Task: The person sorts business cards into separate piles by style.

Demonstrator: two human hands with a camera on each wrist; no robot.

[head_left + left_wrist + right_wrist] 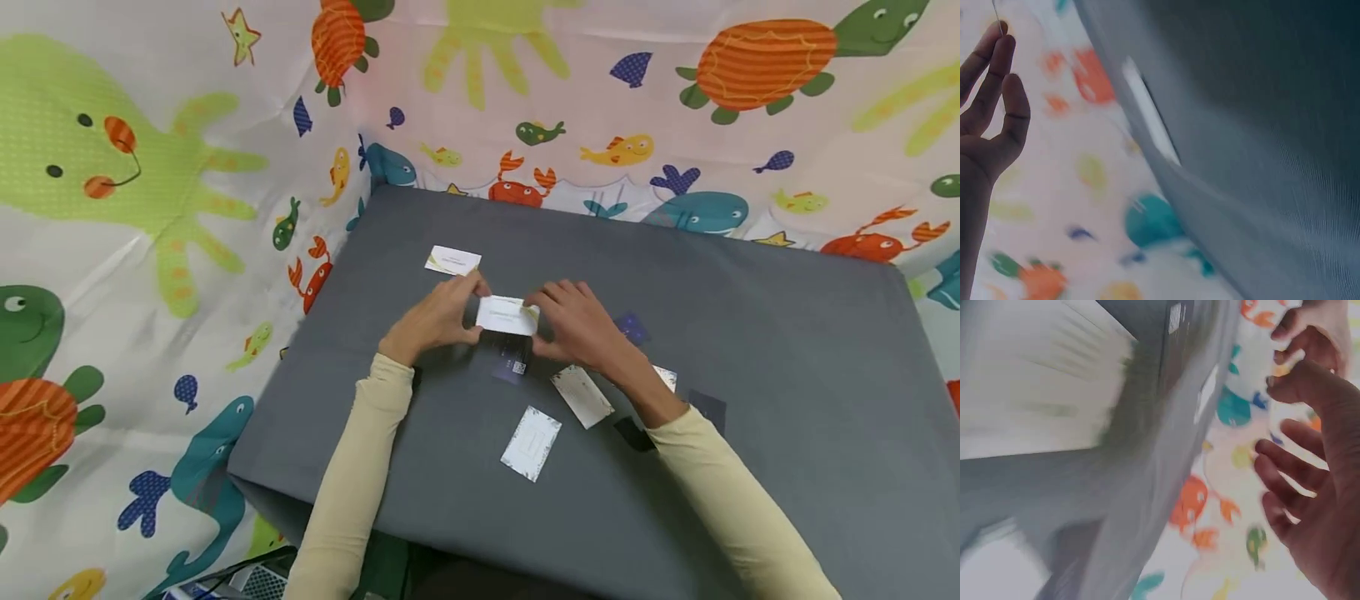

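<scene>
A small white card (507,316) is held above the middle of a grey table (787,350), between both hands. The left hand (438,317) pinches the card's left edge with thumb and fingertips curled round it; the right hand (573,323) grips the right edge in the same manner. The card is kept roughly level, with its printed face upward.

Directly beneath the held card, a dark card with a code square (512,364) lies flat on the table. A second white card (452,261) lies further back, well apart from the hands. Nearer the person, a pale speckled card (531,442) and another speckled card (582,396) lie just beside each other, without touching. Further cards are partly hidden under the right forearm; their number cannot be told.

In the left wrist view, the fingers (991,75) are seen nearly straight, with a thin edge at the fingertips; the picture is blurred. In the right wrist view, the curled fingers (1288,469) are seen, also blurred, and the card cannot be made out clearly.

The table is surrounded by a curtain printed with sea animals (150,167).
</scene>
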